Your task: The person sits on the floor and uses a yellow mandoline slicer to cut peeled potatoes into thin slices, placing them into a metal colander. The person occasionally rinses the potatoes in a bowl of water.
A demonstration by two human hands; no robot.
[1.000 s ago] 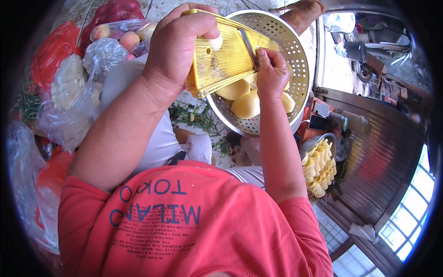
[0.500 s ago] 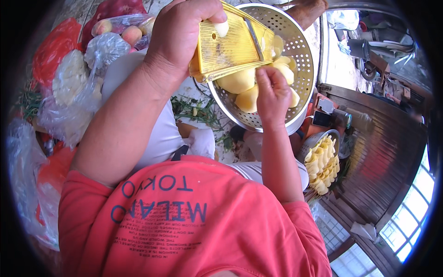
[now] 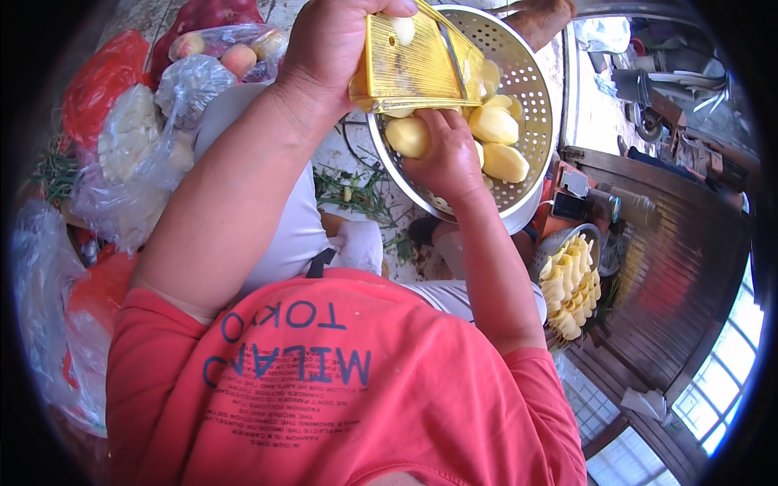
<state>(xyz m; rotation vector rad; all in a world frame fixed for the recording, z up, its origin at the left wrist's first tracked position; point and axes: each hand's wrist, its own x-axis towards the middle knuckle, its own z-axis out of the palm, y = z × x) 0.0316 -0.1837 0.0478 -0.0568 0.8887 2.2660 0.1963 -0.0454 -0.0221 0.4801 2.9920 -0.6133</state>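
1. Over the metal colander (image 3: 531,89), tilted with its ridged face up: yellow slicer (image 3: 409,69), its cutting strip (image 3: 454,57) set crosswise, slightly slanted, nearer the right end.
2. Left hand (image 3: 332,53): closed around the slicer's left end, thumb over the upper edge; the other fingers' placement behind the board cannot be told.
3. Right hand (image 3: 450,154): lowered into the colander, fingers reaching beneath the slicer's lower edge. Fingertips hidden; cannot tell whether they pinch anything. A peeled potato (image 3: 408,138) lies just beside it, on the left.
4. Handling, judged: slicer light and stiff, probably plastic; best held by the left end or side edges, clear of the cutting strip. Potatoes firm, dense for their size, likely wet and slippery; hold around the broad middle.
5. Slicer axis: left to right, far end pointing right and seemingly dipping into the colander.
6. Rightmost large potato (image 3: 506,164): in the colander, right of the right hand; long axis roughly left to right, right end slightly nearer the wearer.
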